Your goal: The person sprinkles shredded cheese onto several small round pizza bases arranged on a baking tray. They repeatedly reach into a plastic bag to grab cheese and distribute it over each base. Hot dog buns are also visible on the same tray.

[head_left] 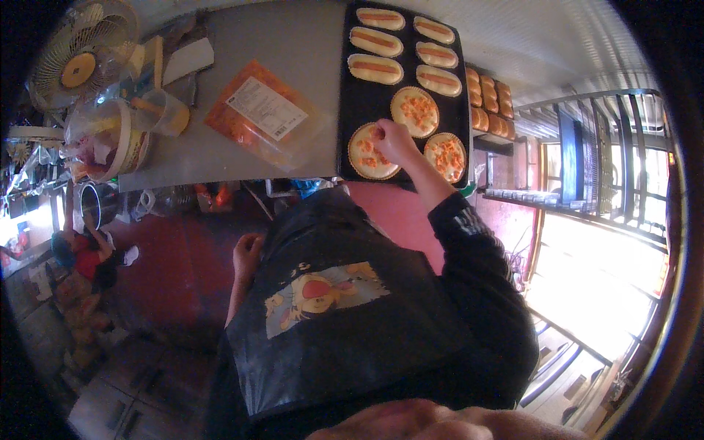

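Observation:
My right hand (395, 141) is over the near left round dough base (375, 167), its fingers pinched together and pointing down. What they hold, if anything, is hidden. Orange chunks of topping are scattered on this base, fewer than on the round base behind it (415, 111) and the one to the right (445, 158). All three sit in paper cups on a black baking tray (357, 103). Beside my apron (323, 297), my left hand (248, 253) hangs away from the table, fingers loosely curled in, with nothing seen in it.
Several oval doughs with sausages (375, 42) fill the tray's far part. Left of it lies a clear bag of orange topping (257, 110) on the grey table (286, 37). A fan (78, 70), plastic jug (167, 112) and basket (125, 139) stand left; baked buns (488, 95) right.

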The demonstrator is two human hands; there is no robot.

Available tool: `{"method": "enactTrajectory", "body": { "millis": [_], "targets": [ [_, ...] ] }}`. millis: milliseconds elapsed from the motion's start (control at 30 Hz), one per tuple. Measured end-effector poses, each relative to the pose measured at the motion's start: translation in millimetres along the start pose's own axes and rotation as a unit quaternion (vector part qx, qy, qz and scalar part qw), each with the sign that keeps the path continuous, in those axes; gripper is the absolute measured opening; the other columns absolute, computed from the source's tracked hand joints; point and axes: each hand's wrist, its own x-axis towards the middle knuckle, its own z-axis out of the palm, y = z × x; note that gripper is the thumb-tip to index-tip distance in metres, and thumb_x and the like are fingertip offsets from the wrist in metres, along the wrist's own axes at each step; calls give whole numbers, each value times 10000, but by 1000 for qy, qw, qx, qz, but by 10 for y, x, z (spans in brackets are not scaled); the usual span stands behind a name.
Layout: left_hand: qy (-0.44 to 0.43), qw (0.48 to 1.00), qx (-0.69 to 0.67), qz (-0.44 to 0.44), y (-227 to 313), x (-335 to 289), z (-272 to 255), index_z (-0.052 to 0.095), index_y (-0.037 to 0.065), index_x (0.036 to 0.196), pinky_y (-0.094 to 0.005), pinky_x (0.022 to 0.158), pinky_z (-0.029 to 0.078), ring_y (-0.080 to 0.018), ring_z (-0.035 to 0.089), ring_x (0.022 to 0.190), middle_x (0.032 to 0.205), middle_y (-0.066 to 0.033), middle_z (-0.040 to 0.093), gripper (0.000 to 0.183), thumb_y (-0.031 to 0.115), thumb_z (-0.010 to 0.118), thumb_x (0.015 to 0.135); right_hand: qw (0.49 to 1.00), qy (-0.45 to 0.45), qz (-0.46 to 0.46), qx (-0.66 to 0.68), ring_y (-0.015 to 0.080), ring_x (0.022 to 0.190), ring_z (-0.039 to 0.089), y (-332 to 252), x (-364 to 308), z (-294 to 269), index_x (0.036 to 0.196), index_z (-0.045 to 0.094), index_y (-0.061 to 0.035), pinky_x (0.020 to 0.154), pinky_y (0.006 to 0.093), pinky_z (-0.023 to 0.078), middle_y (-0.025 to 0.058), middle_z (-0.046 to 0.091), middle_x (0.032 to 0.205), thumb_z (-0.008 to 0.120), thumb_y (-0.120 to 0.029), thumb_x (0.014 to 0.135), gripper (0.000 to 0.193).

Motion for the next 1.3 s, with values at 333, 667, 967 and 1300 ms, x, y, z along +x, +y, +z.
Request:
{"method": "enactTrajectory", "body": {
  "millis": [333, 667, 967, 1300],
  "targets": [
    [2, 999, -31, -29, 7, -28, -3, 658, 12, 1025, -279, 757, 490, -121, 618, 812, 889, -63, 683, 198, 170, 631, 908, 999, -35, 27, 12, 379, 905, 667, -43, 63, -27, 1002, 701, -26, 784, 427, 533, 227, 682, 955, 607, -103, 830, 210],
    [2, 999, -28, -32, -55, 21, -6, 656, 9, 1002, -281, 743, 493, -115, 620, 814, 873, -62, 681, 192, 172, 648, 900, 1000, -14, -3, -26, 356, 832, 675, 18, -330, -43, 1013, 682, -23, 692, 402, 523, 227, 669, 883, 615, -99, 831, 208],
    [-10, 1000, 10, -24, 149, 81, -42, 655, 3, 1022, -281, 742, 504, -132, 641, 806, 876, -76, 691, 219, 173, 662, 884, 996, -14, 52, -64, 364, 880, 659, -130, -618, 21, 988, 676, -46, 763, 436, 529, 205, 675, 935, 657, -130, 798, 209],
    [-15, 1000, 22, -11, 145, 108, -69, 654, 1, 1048, -290, 746, 508, -139, 649, 813, 894, -79, 695, 249, 183, 654, 879, 981, -25, -33, -188, 346, 926, 631, -211, -555, 250, 954, 688, -89, 803, 449, 526, 146, 664, 897, 651, -143, 766, 199]
  ]
}}
